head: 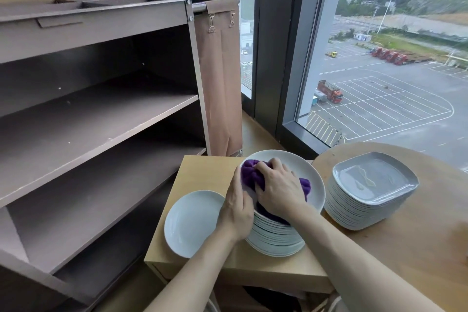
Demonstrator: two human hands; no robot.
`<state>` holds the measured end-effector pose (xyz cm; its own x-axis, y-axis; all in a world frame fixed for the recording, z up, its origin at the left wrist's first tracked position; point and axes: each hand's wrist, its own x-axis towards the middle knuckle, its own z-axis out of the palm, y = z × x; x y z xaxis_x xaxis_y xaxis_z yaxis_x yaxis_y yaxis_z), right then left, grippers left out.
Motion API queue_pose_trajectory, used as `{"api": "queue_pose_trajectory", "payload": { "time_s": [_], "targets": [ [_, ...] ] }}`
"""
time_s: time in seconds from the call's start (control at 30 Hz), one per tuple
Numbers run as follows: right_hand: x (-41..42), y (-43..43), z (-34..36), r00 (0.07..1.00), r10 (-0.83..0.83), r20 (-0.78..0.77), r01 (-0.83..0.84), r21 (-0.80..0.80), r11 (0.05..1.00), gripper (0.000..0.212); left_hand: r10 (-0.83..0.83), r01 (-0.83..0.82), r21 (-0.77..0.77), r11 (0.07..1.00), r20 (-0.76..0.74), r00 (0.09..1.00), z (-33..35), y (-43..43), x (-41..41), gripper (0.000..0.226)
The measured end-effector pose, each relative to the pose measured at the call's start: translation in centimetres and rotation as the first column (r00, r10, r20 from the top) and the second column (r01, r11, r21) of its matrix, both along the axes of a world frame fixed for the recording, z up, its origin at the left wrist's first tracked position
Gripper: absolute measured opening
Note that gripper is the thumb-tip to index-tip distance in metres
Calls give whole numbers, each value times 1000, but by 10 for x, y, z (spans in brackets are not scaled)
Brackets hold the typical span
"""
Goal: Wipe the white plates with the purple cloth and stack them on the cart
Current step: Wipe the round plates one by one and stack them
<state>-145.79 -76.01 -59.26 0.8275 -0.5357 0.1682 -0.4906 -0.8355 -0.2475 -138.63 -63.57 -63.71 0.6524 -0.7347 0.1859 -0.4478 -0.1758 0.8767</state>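
A tall stack of round white plates (277,240) stands on a small wooden table. The top plate (307,175) is tilted up toward me. My left hand (236,206) grips its left rim. My right hand (277,186) presses the bunched purple cloth (249,173) against the plate's face, fingers curled into the cloth. A single white plate (190,220) lies flat on the table to the left of the stack. The brown cart (96,111) with bare shelves stands on the left.
A stack of grey squarish plates (372,185) sits on the round wooden table (417,248) at the right. A tan fabric bag (219,78) hangs on the cart's right end. Behind is a large window (379,58). The small table (202,172) shows bare wood near the cart.
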Motion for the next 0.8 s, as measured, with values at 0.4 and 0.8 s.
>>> {"api": "queue_pose_trajectory", "payload": {
  "time_s": [0.4, 0.8],
  "targets": [
    [-45, -57, 24, 963, -146, -225, 120, -129, 984, 38, 76, -75, 66, 995, -15, 997, -4, -4, -6, 70],
    [-60, 3, 29, 973, 165, -160, -138, 166, 976, 22, 56, -52, 39, 998, -115, 992, -1, -4, -4, 58]
  ]
}}
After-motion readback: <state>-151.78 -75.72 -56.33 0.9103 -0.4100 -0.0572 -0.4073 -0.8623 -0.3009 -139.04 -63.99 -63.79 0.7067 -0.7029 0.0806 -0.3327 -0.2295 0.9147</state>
